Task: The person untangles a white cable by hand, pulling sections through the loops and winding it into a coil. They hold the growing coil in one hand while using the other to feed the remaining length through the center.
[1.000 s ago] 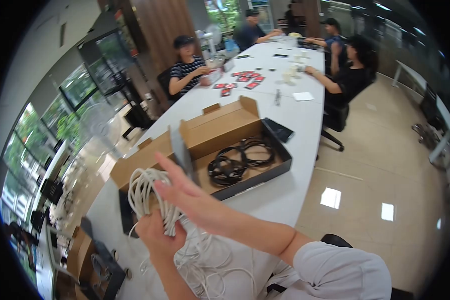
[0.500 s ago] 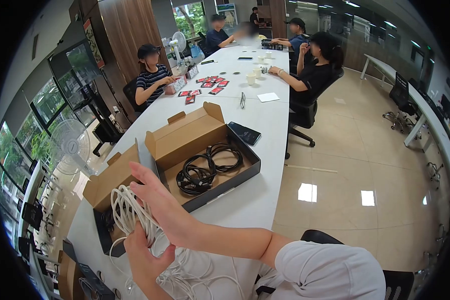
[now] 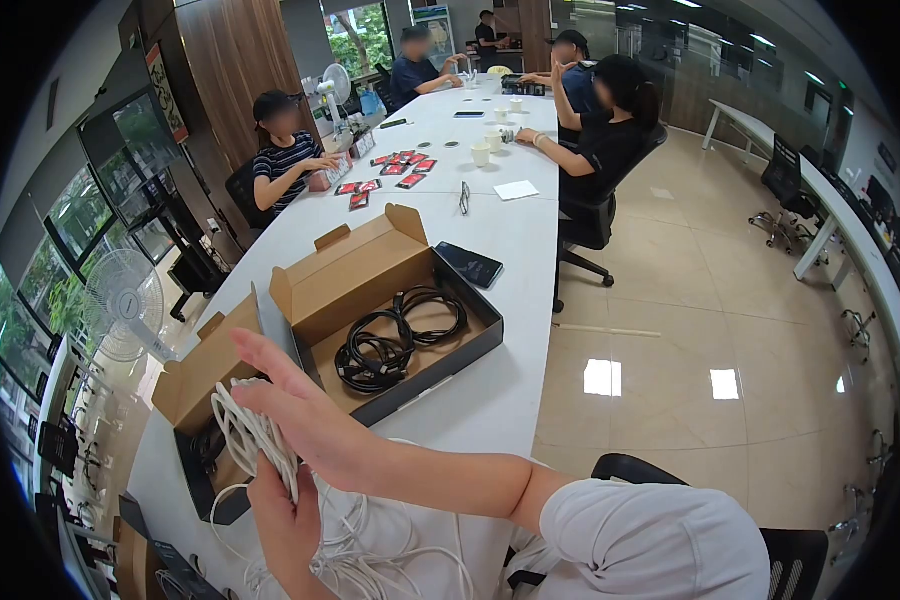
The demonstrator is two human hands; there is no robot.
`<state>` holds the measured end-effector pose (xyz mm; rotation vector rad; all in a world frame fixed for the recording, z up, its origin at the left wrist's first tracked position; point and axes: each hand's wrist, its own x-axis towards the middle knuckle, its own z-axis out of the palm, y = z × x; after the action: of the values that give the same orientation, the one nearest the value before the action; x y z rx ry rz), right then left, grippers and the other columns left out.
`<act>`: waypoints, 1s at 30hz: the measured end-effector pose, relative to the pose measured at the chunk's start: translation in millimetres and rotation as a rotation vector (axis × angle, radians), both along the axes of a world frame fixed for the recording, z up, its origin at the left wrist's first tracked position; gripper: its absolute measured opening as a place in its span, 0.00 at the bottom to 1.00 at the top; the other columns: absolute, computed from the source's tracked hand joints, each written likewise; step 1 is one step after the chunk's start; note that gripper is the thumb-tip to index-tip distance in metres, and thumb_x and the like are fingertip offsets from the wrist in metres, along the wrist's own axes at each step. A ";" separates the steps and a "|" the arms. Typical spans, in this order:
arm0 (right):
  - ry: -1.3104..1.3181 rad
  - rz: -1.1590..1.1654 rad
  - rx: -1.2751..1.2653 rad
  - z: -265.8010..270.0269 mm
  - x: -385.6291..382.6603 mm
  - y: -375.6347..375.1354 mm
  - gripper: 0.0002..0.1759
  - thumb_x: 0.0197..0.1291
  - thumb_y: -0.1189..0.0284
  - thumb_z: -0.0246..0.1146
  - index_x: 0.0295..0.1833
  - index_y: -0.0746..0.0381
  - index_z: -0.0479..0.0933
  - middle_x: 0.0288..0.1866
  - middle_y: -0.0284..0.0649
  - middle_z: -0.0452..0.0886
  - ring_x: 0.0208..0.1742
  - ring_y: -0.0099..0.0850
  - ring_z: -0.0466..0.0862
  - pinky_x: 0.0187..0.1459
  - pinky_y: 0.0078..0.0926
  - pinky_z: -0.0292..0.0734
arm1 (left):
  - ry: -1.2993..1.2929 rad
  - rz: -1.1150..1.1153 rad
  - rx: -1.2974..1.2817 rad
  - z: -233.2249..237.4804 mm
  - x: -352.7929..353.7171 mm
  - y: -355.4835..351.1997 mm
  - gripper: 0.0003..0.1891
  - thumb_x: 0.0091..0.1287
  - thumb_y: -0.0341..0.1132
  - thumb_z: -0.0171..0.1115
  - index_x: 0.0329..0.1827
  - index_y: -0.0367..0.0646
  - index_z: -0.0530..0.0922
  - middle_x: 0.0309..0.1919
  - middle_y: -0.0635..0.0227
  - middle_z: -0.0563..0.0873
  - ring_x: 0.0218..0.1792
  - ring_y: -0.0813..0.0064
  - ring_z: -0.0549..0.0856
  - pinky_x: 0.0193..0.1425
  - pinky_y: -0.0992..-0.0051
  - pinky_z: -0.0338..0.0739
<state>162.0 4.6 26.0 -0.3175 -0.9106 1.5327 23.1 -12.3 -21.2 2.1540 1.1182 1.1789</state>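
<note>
A coil of white cable [image 3: 245, 430] is gripped by my left hand [image 3: 283, 510], with the thumb up along its lower end. My right hand [image 3: 305, 410] lies against the coil's right side, its fingers stretched out and apart; part of the coil is hidden behind it. More loose white cable [image 3: 370, 560] is heaped on the table below, and a strand hangs left of my left hand. Just beyond my hands, an open box [image 3: 430, 375] holds coiled black cables [image 3: 385, 345]. A second open box [image 3: 205, 375], partly covered by the coil, has dark cable inside.
A black phone [image 3: 468, 265] lies behind the nearer box on the white table [image 3: 490, 400]. Farther along are red packets [image 3: 400, 165], paper cups [image 3: 481, 154] and a white sheet [image 3: 516, 190]. Several people sit along both sides. A fan [image 3: 125, 300] stands at left.
The view has shifted slightly, so the table scene sits lower and further left. The coil looks narrower, and my right hand has come closer over it. My left hand keeps its grip.
</note>
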 end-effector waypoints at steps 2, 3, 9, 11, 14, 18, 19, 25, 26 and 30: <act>-0.021 0.007 0.002 1.2 1.4 -0.2 0.38 0.65 0.66 0.53 0.77 0.58 0.45 0.77 0.47 0.46 0.73 0.33 0.54 0.72 0.30 0.46 | -0.050 -0.031 -0.012 -4.2 -0.5 1.4 0.18 0.60 0.24 0.56 0.54 0.32 0.70 0.26 0.57 0.79 0.27 0.59 0.78 0.36 0.75 0.69; -0.054 0.019 0.032 0.9 2.1 0.2 0.39 0.65 0.67 0.53 0.77 0.58 0.45 0.77 0.47 0.46 0.73 0.33 0.55 0.71 0.30 0.47 | -0.078 -0.040 -0.056 -5.4 -5.1 0.9 0.17 0.62 0.27 0.58 0.54 0.33 0.70 0.29 0.62 0.78 0.30 0.66 0.77 0.37 0.77 0.69; -0.521 -0.245 0.494 -4.7 -0.9 6.1 0.37 0.61 0.77 0.57 0.75 0.60 0.52 0.67 0.49 0.59 0.55 0.35 0.73 0.55 0.31 0.69 | -0.690 -0.078 -0.227 -16.2 -60.4 -4.0 0.21 0.62 0.37 0.67 0.52 0.35 0.71 0.22 0.68 0.77 0.23 0.81 0.75 0.28 0.81 0.69; -0.750 -0.219 0.534 10.7 11.3 -4.6 0.37 0.57 0.79 0.60 0.72 0.61 0.57 0.60 0.48 0.65 0.43 0.37 0.78 0.44 0.31 0.74 | -0.714 -0.178 -0.209 -3.3 -62.8 -10.2 0.23 0.60 0.47 0.69 0.46 0.41 0.70 0.18 0.75 0.71 0.18 0.85 0.67 0.23 0.81 0.62; -0.899 -0.718 0.779 -5.5 -5.3 -5.8 0.35 0.49 0.81 0.62 0.67 0.61 0.65 0.52 0.45 0.68 0.33 0.38 0.78 0.34 0.33 0.74 | -0.743 -0.270 -0.229 0.5 -53.7 -13.7 0.25 0.57 0.53 0.71 0.39 0.44 0.68 0.12 0.79 0.64 0.12 0.86 0.60 0.18 0.80 0.57; -1.000 -1.052 0.786 -6.2 -4.3 -5.4 0.37 0.40 0.85 0.61 0.63 0.59 0.70 0.53 0.45 0.69 0.38 0.44 0.79 0.40 0.38 0.74 | -0.761 -0.447 -0.394 0.4 -49.0 -23.9 0.27 0.54 0.53 0.73 0.36 0.44 0.66 0.09 0.79 0.62 0.09 0.84 0.58 0.14 0.77 0.54; -1.042 -1.122 0.832 -3.1 1.5 -3.6 0.37 0.39 0.85 0.61 0.62 0.59 0.71 0.54 0.45 0.69 0.39 0.46 0.79 0.42 0.39 0.74 | -0.747 -0.488 -0.424 3.9 -44.1 -27.7 0.28 0.54 0.53 0.74 0.36 0.44 0.66 0.08 0.79 0.62 0.08 0.84 0.59 0.14 0.77 0.55; -0.737 -0.413 0.824 -1.1 17.2 2.6 0.33 0.39 0.84 0.62 0.59 0.60 0.74 0.47 0.46 0.79 0.44 0.46 0.81 0.47 0.36 0.75 | -0.809 -0.627 -0.546 9.0 -39.1 -39.9 0.27 0.55 0.50 0.74 0.33 0.43 0.65 0.07 0.80 0.61 0.04 0.82 0.59 0.09 0.77 0.60; -0.699 -0.215 0.738 2.7 20.3 -0.5 0.32 0.41 0.83 0.63 0.58 0.60 0.75 0.44 0.46 0.81 0.43 0.46 0.82 0.47 0.35 0.75 | -0.828 -0.653 -0.522 5.9 -41.0 -38.4 0.26 0.55 0.49 0.74 0.33 0.43 0.65 0.06 0.79 0.61 0.04 0.82 0.59 0.09 0.77 0.59; -0.780 -0.346 0.649 2.9 14.6 -1.7 0.19 0.42 0.78 0.68 0.46 0.64 0.80 0.27 0.46 0.82 0.32 0.45 0.82 0.38 0.33 0.77 | -0.867 -0.802 -0.540 -0.6 -43.5 -26.0 0.24 0.56 0.45 0.74 0.33 0.42 0.64 0.06 0.79 0.62 0.04 0.83 0.59 0.08 0.78 0.57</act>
<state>176.6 3.0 28.9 -0.5724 -1.7912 0.7076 -20.3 -38.3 -21.8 1.2150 0.1109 1.0494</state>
